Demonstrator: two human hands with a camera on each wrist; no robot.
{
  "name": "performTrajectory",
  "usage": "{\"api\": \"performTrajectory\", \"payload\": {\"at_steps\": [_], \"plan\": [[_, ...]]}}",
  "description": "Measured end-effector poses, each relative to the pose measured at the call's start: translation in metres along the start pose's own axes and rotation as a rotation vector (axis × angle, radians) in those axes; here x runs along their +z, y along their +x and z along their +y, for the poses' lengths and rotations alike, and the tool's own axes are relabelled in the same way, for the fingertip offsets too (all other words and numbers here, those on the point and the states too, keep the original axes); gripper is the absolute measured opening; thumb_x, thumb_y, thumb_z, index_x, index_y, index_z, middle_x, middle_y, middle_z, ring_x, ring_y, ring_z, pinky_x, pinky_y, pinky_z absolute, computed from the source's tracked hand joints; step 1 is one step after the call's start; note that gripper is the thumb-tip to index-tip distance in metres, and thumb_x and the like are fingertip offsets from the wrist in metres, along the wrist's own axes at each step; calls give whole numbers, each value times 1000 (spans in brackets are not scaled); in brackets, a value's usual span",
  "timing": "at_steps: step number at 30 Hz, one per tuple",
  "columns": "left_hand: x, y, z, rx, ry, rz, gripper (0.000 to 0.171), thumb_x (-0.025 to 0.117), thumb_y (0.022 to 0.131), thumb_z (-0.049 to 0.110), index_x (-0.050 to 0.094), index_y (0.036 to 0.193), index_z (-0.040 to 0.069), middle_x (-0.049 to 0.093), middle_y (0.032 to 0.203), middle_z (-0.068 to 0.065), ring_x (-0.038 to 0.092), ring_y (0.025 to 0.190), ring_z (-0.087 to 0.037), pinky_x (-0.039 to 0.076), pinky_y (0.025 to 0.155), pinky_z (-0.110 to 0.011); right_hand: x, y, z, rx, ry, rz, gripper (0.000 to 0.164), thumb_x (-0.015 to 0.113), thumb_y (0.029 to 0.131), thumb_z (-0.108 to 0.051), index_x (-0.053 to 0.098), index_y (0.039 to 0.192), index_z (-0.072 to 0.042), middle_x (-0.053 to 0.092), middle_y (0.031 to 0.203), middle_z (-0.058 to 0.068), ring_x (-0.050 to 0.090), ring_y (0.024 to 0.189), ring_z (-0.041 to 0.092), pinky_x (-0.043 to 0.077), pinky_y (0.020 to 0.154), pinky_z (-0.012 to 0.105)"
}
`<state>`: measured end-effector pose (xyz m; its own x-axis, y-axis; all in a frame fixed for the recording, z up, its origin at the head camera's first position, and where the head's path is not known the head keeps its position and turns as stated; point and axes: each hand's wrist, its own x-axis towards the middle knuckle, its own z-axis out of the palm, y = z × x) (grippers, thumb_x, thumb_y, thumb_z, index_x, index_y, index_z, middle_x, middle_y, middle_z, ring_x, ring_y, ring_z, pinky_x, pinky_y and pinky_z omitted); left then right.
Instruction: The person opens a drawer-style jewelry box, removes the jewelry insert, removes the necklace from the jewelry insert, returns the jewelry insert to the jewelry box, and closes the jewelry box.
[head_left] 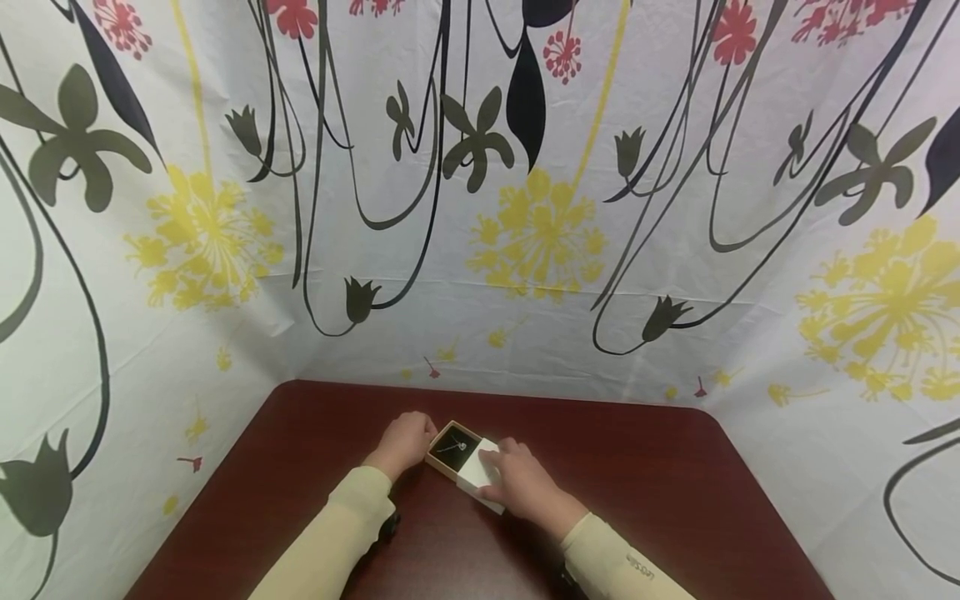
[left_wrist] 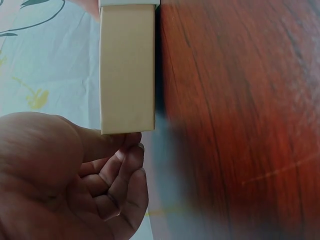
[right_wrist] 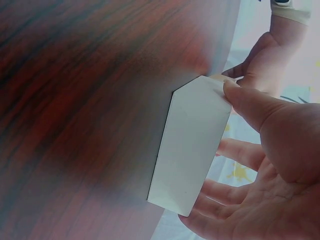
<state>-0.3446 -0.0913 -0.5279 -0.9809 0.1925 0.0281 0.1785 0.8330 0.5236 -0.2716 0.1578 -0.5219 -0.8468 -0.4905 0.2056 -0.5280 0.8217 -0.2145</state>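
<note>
A slide-out jewelry box lies on the table, its tan inner tray (head_left: 441,468) extending from a white sleeve (head_left: 474,477). On the tray's black insert rests a thin necklace (head_left: 461,446) with a small shiny pendant. My left hand (head_left: 405,442) pinches the tray's far left end, thumb and curled fingers right at its edge; the left wrist view shows the tray's plain tan side (left_wrist: 127,70). My right hand (head_left: 525,483) grips the white sleeve, thumb on one edge and fingers along the other, as the right wrist view shows.
The dark red wooden table (head_left: 637,467) has rounded back corners. A white curtain (head_left: 465,350) printed with flowers surrounds it at the back and both sides. Both forearms wear pale yellow sleeves (head_left: 330,533).
</note>
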Motion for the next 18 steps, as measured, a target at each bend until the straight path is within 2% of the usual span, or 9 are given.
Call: {"api": "performTrajectory", "payload": {"at_steps": [4, 9, 13, 18], "plan": [[0, 1, -1, -6, 8, 10, 22, 61, 105, 1, 73, 89, 10, 67, 88, -1, 60, 79, -18, 56, 79, -41, 0, 0, 0, 0, -2, -3, 61, 96, 87, -36, 75, 137, -7, 66, 119, 19, 60, 97, 32, 54, 78, 44], [-1, 1, -1, -13, 1, 3, 20, 61, 106, 1, 74, 93, 10, 69, 92, -1, 63, 84, -19, 59, 85, -44, 0, 0, 0, -5, -2, -4, 61, 96, 87, -35, 75, 137, -7, 66, 119, 19, 60, 96, 32, 54, 78, 44], [-1, 0, -1, -15, -8, 4, 21, 60, 106, 1, 74, 92, 10, 68, 91, -1, 62, 83, -19, 58, 83, -43, -1, 0, -1, -8, -1, -2, 61, 96, 87, -35, 75, 137, -7, 66, 118, 20, 60, 96, 31, 54, 78, 43], [-2, -1, -1, -7, -12, 6, 24, 59, 105, -1, 71, 87, 11, 64, 85, -1, 57, 77, -19, 52, 75, -39, -1, 0, -1, -6, -3, -4, 61, 96, 87, -35, 75, 137, -7, 66, 118, 20, 60, 96, 32, 54, 79, 44]]}}
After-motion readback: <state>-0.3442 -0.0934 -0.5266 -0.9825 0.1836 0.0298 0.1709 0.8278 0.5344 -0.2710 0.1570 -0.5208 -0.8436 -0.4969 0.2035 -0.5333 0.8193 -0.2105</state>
